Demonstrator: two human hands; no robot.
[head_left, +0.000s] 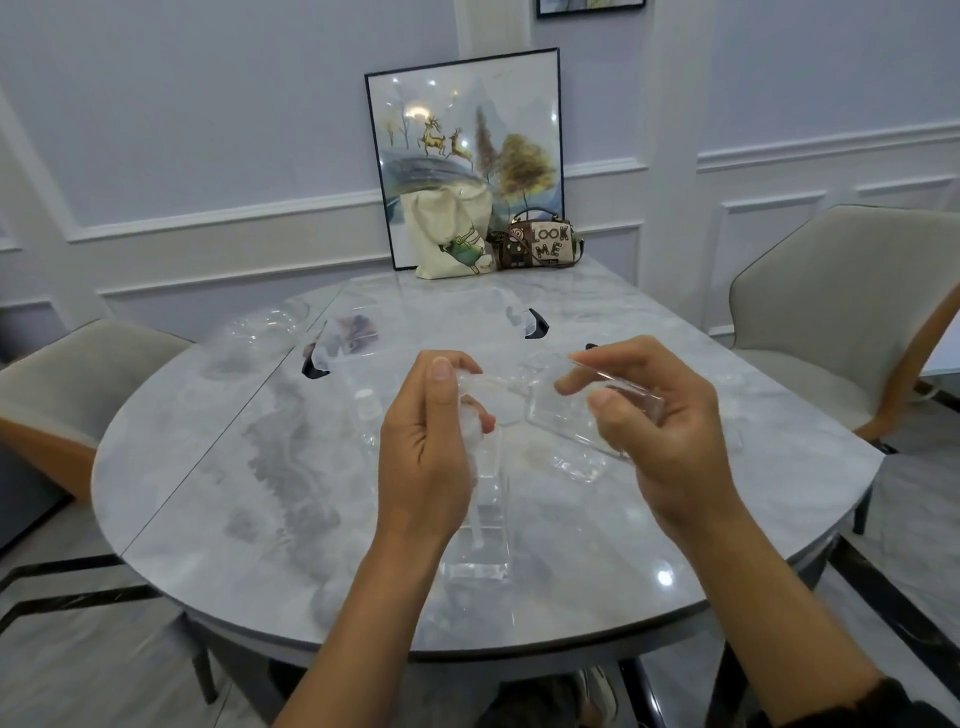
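From my feed, both hands are raised above the middle of the bench (234, 493), close together but not touching. My left hand (426, 441) has its fingers curled in, thumb upright, pinching a crumpled clear wrapper (470, 387). My right hand (670, 431) is half curled round a clear case (566, 415), thumb on its near edge and fingertips (569, 385) on the far edge, so it sits tilted in the air. The wrapper reaches toward the case's left corner; I cannot tell whether they touch. A clear block (483, 561) stands on the bench below my left wrist
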